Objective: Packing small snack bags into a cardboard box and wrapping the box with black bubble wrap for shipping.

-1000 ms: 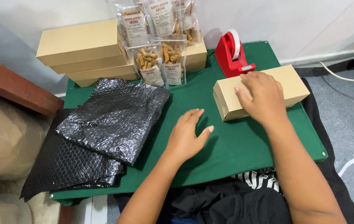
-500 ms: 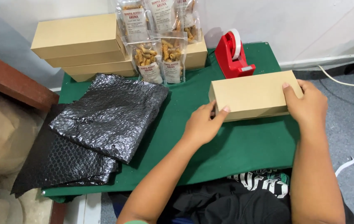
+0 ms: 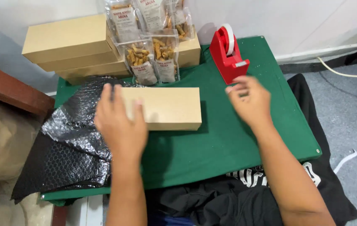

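Presently:
Left hand (image 3: 120,123): flat, fingers spread on box (image 3: 166,108), pinning it.
Right hand (image 3: 249,100): open, empty, beside tape dispenser (image 3: 227,56).
Progress: box closed, untaped; black wrap (image 3: 74,125) lies unused.

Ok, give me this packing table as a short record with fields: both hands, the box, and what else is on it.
left hand: rests on the left end of the tan box
right hand: blurred, in the air just in front of the tape dispenser, holding nothing
tan box: closed, lying flat on the green table
tape dispenser: red, at the far edge
bubble wrap: black sheets, at the left
snack pouches: clear, leaning on stacked boxes
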